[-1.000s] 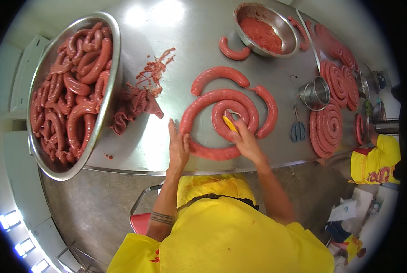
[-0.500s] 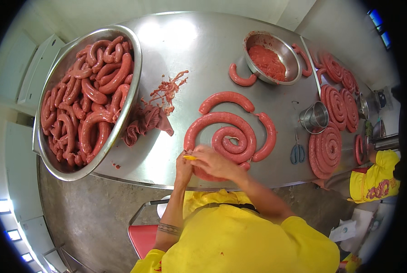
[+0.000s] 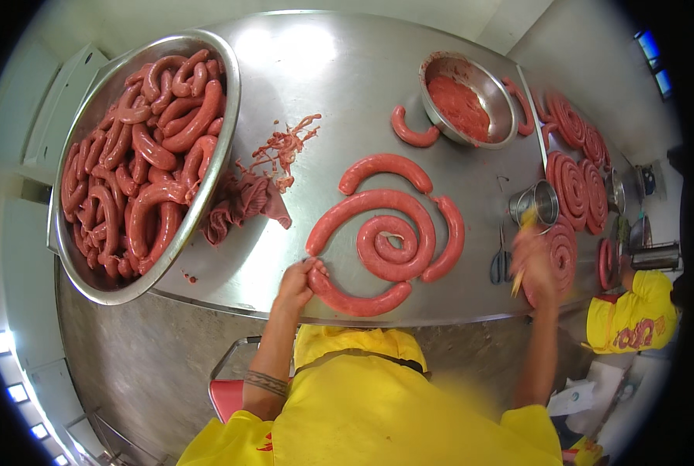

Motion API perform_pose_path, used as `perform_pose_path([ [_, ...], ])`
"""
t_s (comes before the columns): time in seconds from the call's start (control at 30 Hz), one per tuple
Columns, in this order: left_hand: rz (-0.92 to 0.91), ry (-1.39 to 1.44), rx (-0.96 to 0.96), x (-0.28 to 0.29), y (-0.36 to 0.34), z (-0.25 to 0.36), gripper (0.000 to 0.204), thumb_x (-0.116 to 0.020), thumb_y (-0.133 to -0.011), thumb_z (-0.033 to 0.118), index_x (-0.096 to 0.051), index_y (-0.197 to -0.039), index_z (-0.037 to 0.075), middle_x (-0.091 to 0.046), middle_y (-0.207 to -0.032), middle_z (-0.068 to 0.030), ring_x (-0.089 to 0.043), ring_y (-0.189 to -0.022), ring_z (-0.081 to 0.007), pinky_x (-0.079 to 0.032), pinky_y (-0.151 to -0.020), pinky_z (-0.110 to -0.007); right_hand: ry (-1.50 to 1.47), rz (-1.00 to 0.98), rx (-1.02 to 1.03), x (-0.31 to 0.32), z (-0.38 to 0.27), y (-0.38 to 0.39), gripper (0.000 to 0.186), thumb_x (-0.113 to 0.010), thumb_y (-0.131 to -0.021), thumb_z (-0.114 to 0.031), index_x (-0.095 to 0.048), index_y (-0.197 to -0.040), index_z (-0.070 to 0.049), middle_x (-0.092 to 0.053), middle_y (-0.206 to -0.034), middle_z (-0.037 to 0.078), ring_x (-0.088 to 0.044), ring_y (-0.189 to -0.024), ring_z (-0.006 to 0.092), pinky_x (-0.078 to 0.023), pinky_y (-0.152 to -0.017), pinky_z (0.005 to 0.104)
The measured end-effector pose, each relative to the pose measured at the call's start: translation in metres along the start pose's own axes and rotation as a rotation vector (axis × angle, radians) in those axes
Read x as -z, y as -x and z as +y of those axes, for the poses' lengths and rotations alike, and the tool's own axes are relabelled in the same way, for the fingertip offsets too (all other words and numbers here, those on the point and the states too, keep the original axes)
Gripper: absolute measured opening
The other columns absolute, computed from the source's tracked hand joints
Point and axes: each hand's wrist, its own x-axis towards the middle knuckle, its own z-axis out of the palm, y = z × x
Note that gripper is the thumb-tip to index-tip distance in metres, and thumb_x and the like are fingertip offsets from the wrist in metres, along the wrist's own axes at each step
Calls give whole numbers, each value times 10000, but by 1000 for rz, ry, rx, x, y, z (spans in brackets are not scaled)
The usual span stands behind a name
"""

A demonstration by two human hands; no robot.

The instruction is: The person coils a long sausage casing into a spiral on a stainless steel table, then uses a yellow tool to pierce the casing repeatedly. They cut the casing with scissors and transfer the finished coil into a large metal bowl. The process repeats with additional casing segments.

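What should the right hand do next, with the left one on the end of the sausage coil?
Probably bring the right hand, blurred and holding a thin yellow stick, back left to the sausage coil. The left hand pins the outer sausage piece at the table's near edge, and the coil's pieces lie loose, unpinned.

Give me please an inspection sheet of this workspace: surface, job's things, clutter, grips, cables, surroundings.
Surface: steel table, smeared with meat scraps.
Job's things: coiled sausage; big bowl of sausages; small bowl of mince; finished coils.
Clutter: reddish cloth, metal cup, scissors.
Grips: left hand on the coil's end; right hand blurred, holding a yellowish stick.
Cables: nothing seen.
Surroundings: another person's yellow sleeve.
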Motion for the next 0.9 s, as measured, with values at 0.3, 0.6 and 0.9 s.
perform_pose_path([
  [0.3, 322, -1560, -1161, -11, 50, 23, 118, -618, -939, 101, -672, -1009, 23, -312, -1547, -283, -354, -1350, -458, -335, -1087, -542, 1100, -641, 718, -256, 176, -28, 352, -473, -989, -35, -460, -1341, -40, -674, -1114, 149, -668, -1044, 307, -490, -903, 406],
  [0.6, 268, -536, -522, -14, 38, 15, 230, -532, -1042, 209, -606, -997, -4, -643, -929, -96, -555, -775, -229, -463, -724, -331, 825, -841, 702, -299, 154, -14, 261, -586, -992, -114, -594, -1240, -31, -676, -1149, 102, -665, -1045, 245, -518, -914, 366],
  [0.9, 304, -495, -383, 19, 3, 15, 151, -462, -1047, 110, -589, -991, 52, -662, -831, -46, -644, -744, -166, -541, -676, -327, -64, -76, 472, -159, -57, 9, 103, -564, -1026, -198, -543, -972, -114, -353, -668, -61, -331, -558, 30, -285, -499, 221],
])
